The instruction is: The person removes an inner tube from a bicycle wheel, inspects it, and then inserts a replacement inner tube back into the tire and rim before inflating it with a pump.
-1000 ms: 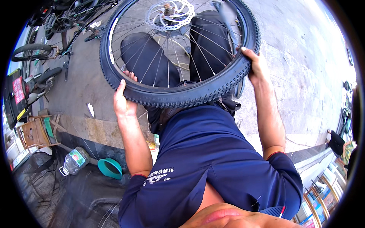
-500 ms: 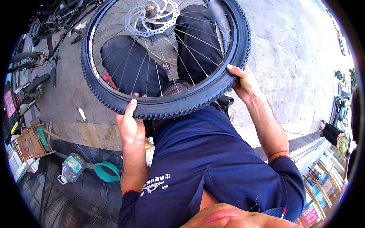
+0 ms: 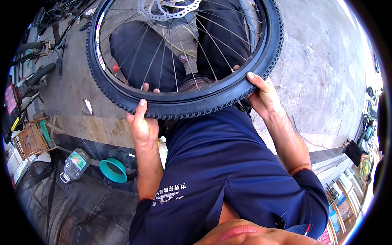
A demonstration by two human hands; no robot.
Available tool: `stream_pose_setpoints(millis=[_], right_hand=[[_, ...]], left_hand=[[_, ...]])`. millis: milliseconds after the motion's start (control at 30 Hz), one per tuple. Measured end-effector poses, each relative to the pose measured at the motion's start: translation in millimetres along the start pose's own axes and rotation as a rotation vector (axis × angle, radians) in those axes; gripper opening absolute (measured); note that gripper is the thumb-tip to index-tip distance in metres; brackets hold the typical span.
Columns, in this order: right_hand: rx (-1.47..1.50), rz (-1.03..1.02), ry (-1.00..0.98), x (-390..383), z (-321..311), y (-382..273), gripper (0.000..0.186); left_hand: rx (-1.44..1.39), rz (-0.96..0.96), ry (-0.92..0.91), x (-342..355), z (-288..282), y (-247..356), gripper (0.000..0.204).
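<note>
A bicycle wheel (image 3: 192,108) with a knobbly black tyre, thin spokes and a silver disc brake rotor (image 3: 148,13) is held up before me, over my knees. My left hand (image 3: 143,124) grips its near edge at the lower left, thumb on the tyre's sidewall and fingertips showing inside the rim. At the right, my right hand (image 3: 263,92) clasps the tyre with the thumb on top and a fingertip showing past the rim. The wheel's far edge is cut off by the top of the picture.
A teal bowl (image 3: 113,170) and a large clear plastic bottle (image 3: 75,165) stand at the lower left, by a small wooden stool (image 3: 30,139). Bicycles (image 3: 30,51) stand at the far left. A white scrap (image 3: 88,106) lies on the paved floor (image 3: 322,69).
The wheel has shifted slightly up and to the right, its rotor now partly out of view. Both hands keep their hold, the left moving a little upward with it.
</note>
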State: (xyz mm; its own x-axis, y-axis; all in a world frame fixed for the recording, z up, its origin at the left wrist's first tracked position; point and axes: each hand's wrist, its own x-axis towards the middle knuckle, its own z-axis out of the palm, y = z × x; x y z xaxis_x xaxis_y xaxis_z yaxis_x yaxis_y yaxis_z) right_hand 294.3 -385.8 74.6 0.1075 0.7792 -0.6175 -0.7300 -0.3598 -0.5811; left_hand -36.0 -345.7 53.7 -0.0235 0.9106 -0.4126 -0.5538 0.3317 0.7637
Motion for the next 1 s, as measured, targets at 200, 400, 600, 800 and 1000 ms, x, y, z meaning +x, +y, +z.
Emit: stream_pose_setpoints(millis=[200,400,600,800,1000], right_hand=[[0.009,-0.029,0.044,6.2,-1.2,7.0,0.042],[0.131,-0.046,0.055,8.7,-1.5,12.6,0.037],[-0.005,-0.245,0.198,37.6,-8.4,-31.5,0.06],[-0.269,-0.3,0.271,82.2,-14.0,-96.8,0.071],[-0.254,-0.334,0.244,111.1,-38.3,-83.1,0.031]], left_hand=[[-0.165,-0.091,0.074,-1.7,8.9,2.0,0.053],[-0.234,-0.101,0.207,8.5,19.0,-3.7,0.05],[-0.234,-0.127,0.258,13.1,10.5,-8.9,0.057],[-0.189,-0.188,0.381,24.8,23.4,-6.4,0.061],[-0.226,-0.269,0.389,22.3,26.8,0.6,0.062]])
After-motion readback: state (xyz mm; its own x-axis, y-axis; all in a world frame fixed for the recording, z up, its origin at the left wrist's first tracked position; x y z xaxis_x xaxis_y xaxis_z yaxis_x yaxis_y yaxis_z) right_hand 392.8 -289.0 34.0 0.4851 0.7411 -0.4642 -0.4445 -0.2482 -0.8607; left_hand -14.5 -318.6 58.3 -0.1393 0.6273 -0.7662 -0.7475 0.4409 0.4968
